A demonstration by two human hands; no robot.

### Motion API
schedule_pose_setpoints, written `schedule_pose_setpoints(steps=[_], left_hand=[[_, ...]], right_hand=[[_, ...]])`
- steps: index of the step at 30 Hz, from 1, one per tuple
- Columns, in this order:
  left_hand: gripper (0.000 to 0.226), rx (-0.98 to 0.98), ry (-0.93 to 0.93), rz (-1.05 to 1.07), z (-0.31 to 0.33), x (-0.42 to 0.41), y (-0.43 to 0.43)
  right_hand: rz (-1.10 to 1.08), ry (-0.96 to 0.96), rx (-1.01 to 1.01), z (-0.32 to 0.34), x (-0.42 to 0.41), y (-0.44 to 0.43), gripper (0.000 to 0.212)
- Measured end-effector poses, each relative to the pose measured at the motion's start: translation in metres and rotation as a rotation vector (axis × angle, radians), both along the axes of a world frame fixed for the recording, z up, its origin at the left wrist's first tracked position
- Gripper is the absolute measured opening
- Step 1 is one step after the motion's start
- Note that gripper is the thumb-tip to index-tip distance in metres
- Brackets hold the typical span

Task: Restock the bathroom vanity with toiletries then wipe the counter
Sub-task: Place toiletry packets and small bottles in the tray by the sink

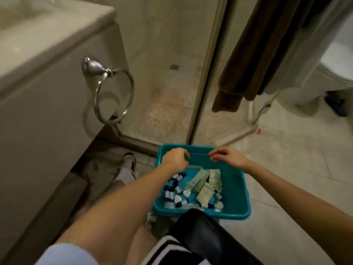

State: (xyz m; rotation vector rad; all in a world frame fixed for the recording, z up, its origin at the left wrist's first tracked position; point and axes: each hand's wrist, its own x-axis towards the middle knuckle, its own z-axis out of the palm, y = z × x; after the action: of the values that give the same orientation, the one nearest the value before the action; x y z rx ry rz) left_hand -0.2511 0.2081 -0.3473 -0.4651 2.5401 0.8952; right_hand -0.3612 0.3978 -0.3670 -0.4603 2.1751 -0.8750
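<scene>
A teal plastic tub [238, 190] stands on the floor in front of me. Inside lie several small dark-capped bottles [176, 188] and several pale green sachets [205, 183]. My left hand [175, 158] hovers over the tub's far left part with its fingers curled downward. A thin pale strip [195, 166] shows just beside it, and I cannot tell whether the hand holds it. My right hand [227, 156] hovers over the far right part, fingers loosely curled, nothing visible in them. The vanity counter [38, 41] is at the upper left.
A chrome towel ring [112, 92] hangs on the vanity's side. A glass shower door [206, 73] stands behind the tub, with a brown towel [257, 54] draped over it. A toilet [336, 60] sits at the right. My shoe [128, 167] and knee are left of the tub.
</scene>
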Motion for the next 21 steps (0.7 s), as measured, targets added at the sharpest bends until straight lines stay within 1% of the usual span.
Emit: schedule_pose_setpoints(steps=[4,6,10,13,15,18,21], left_hand=[[0.031,0.041,-0.125,0.036,-0.086,0.001,-0.005],[0.033,0.072,-0.163,0.082,-0.125,0.001,-0.013],[0.033,0.134,-0.22,0.154,-0.188,0.009,-0.023],[0.035,0.178,-0.266,0.152,-0.216,0.005,-0.026],[0.04,0.195,-0.295,0.157,-0.23,-0.003,-0.027],[0.042,0.183,-0.301,0.116,-0.249,-0.015,-0.026],[0.042,0.134,-0.329,0.051,-0.267,-0.015,-0.023]], right_hand=[[-0.067,-0.113,0.116,-0.084,0.001,0.004,0.015],[-0.158,-0.152,0.174,-0.125,0.002,-0.001,0.013],[-0.371,-0.282,0.306,-0.201,0.012,-0.014,0.019],[-0.527,-0.413,0.383,-0.242,0.021,-0.026,0.016],[-0.641,-0.486,0.412,-0.263,0.025,-0.033,0.025],[-0.723,-0.446,0.418,-0.293,0.026,-0.039,0.034],[-0.884,-0.486,0.355,-0.313,0.025,-0.043,0.043]])
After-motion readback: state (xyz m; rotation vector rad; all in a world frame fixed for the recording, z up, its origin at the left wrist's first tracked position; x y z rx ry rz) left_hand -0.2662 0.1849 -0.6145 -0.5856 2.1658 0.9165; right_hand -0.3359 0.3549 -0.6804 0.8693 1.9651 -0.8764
